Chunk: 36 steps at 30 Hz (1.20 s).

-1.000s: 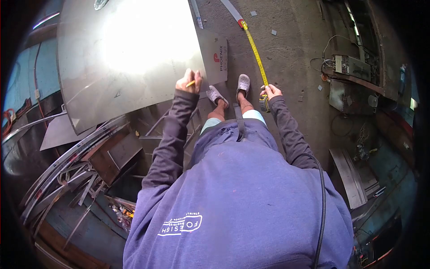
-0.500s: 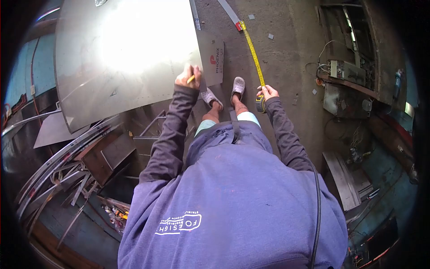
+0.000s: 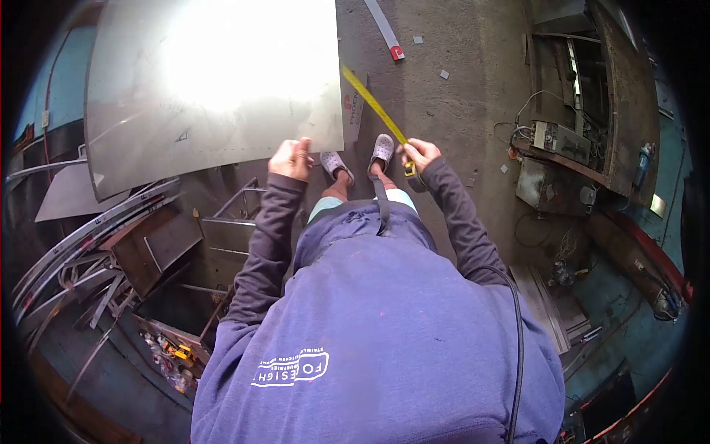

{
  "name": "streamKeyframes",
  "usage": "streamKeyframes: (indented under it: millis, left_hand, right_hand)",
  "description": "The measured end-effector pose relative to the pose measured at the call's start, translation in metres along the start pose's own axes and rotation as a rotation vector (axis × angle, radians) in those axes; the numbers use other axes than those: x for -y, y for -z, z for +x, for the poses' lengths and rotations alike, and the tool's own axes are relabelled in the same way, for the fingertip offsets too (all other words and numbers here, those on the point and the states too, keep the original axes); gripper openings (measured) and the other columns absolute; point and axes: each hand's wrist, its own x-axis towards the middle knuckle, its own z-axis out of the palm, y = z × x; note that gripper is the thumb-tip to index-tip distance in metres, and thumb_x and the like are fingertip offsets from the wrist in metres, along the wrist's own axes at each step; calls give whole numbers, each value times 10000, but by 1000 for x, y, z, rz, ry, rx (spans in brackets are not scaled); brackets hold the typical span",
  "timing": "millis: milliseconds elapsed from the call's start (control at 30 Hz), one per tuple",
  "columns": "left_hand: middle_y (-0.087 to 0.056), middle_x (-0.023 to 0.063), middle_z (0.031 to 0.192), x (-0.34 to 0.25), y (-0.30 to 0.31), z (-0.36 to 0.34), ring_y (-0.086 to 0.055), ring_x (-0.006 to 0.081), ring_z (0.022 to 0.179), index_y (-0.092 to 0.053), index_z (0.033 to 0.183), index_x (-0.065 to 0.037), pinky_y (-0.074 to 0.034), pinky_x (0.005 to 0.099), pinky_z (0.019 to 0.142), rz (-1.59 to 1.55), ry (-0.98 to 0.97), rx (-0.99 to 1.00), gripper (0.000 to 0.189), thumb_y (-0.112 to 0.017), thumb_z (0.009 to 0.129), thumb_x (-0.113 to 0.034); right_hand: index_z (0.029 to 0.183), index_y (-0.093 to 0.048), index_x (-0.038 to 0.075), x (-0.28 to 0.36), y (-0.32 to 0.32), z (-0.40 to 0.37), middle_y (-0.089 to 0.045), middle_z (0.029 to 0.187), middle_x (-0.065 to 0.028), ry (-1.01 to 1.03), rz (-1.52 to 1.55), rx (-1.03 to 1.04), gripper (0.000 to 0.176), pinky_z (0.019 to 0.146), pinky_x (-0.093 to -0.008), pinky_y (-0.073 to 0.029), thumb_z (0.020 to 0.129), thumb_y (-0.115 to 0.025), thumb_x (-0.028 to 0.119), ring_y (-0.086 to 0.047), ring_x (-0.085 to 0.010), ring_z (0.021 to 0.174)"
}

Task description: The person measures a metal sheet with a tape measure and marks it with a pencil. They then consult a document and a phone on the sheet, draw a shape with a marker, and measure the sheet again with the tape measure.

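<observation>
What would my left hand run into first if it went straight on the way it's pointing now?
Most likely the metal sheet: your left hand points forward at its near edge, and the fingers overlap it in the view. Depth is unclear, so the hand might pass just above it instead.

The sheet (image 3: 222, 133) lies left of the tape measure (image 3: 380, 112).

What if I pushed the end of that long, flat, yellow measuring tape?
The long, flat, yellow measuring tape reaches out straight from the right hand, so it's probably fairly stiff. It's a narrow strip, so it might buckle when pushed.
</observation>
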Motion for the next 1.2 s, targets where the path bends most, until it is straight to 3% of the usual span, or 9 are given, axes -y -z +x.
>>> streamKeyframes:
  millis: [67,133,400,500,633,733,867,933,1200]
  left_hand:
    - [-482,-1,534,-32,29,2,-498,78,453,-514,771,-55,-431,228,441,-214,371,-1,445,-495,976,-449]
    - [-446,-37,573,1,39,11,-401,45,438,-570,889,-42,-342,196,403,-266,162,-89,418,-487,982,-441]
    - [-532,-22,766,-9,62,-10,-408,22,480,-546,1240,-82,-329,189,378,-517,296,-58,308,-472,1012,-276]
    - [-590,53,822,-11,60,-10,-587,111,584,-513,1262,-72,-537,265,455,-498,257,-111,291,-458,1004,-193]
    - [-612,132,998,-21,72,4,-663,268,931,-455,1317,-57,-602,368,701,-914,549,81,350,-394,972,-47]
    - [-608,142,1039,-33,69,8,-637,281,1014,-453,1324,-55,-578,397,810,-1200,456,163,377,-396,953,-16]
    - [-616,70,976,-20,46,8,-637,172,885,-507,1224,-31,-539,306,788,-626,118,62,285,-541,965,-144]
    - [-577,10,756,-10,35,16,-524,79,674,-569,1127,-10,-445,235,623,-596,-49,88,231,-560,970,-181]
    - [-681,62,805,-27,-6,17,-639,92,726,-637,1032,-10,-500,232,668,-29,-292,13,191,-657,864,-98]
  right_hand:
    - [929,-677,52,46,-8,10,-657,696,-51,-43,-200,17,214,660,-294,-504,929,-512,188,-638,-138,664]
    - [924,-682,61,70,-8,20,-668,710,-61,-31,-355,-59,210,675,-305,-512,914,-525,200,-649,-155,673]
    - [943,-683,70,72,26,7,-663,698,-25,-187,-166,-308,211,640,-264,-509,941,-515,198,-628,-97,652]
    - [950,-667,51,93,6,17,-612,690,1,83,-247,33,208,594,-253,-475,966,-496,170,-572,-78,622]
    - [1018,-666,47,120,-30,59,-638,698,-76,136,-592,307,252,632,-314,-506,945,-500,221,-627,-172,639]
    - [1091,-658,80,124,-41,88,-673,800,-104,91,-712,339,270,704,-340,-525,927,-508,233,-661,-214,731]
    - [1113,-634,36,126,-42,106,-679,768,-105,78,-730,404,276,667,-338,-524,922,-516,197,-669,-214,707]
    - [1113,-633,37,124,-40,113,-679,758,-92,75,-730,410,273,668,-334,-521,922,-517,193,-662,-207,699]
    - [1185,-617,44,148,-41,115,-682,755,-70,-11,-769,482,305,672,-325,-522,940,-528,203,-656,-182,695]
